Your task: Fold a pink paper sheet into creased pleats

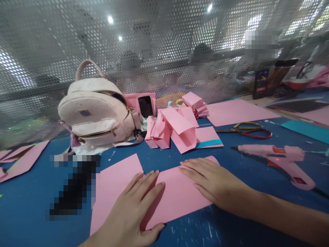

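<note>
Pressing flat on a pink paper sheet, both hands lie open, fingers straight, gripping nothing. Left hand covers the sheet's near-middle, fingertips pointing up and right. Right hand rests on the sheet's right part, fingers pointing left toward the other hand; fingertips of the two are near, not touching.

Sheet lies on the blue table, just before the person. Long axis runs left to right, tilted so the right end sits farther from the person than the left. A fold line appears to run across it near the left fingertips; left portion lies a shade lighter.

Edges and room: far edge has open blue table before the pile of folded pink pieces. Right end has a clear strip, then a pink glue gun, nozzle pointing left. Scissors lie beyond it, well apart. Left of the sheet, a blurred dark object sits close. A pale backpack stands at far left, a phone propped beside it. Near edge: bare, scratched table.
</note>
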Demonstrator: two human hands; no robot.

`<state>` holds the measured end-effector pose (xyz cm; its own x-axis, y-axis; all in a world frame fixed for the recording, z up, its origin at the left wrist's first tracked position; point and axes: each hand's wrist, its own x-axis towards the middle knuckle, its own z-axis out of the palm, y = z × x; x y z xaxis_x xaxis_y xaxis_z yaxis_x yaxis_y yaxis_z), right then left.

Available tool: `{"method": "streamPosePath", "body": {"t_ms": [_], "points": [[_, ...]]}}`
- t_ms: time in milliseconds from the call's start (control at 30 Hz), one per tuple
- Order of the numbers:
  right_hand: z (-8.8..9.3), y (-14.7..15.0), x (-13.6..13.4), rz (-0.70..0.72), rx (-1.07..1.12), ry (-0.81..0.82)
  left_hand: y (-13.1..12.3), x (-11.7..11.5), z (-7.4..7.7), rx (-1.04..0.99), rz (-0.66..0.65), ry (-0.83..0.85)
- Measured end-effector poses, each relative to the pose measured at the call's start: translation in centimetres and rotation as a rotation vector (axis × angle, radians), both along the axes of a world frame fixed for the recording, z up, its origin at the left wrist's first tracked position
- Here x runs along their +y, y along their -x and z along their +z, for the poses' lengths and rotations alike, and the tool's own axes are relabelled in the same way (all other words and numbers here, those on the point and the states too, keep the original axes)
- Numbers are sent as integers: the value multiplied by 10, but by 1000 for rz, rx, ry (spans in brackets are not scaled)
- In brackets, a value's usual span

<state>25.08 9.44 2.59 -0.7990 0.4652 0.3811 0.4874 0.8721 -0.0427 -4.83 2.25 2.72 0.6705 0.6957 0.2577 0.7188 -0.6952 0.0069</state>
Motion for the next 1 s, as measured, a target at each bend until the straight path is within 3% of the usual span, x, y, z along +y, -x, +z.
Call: {"method": "streamPosePath", "body": {"t_ms": [467,1000], "points": [[-10,-5,1,10,-87,-2,0,0,1,20,-3,2],[-7,-2,1,22,-59,-21,0,0,3,25,-18,-37]]}}
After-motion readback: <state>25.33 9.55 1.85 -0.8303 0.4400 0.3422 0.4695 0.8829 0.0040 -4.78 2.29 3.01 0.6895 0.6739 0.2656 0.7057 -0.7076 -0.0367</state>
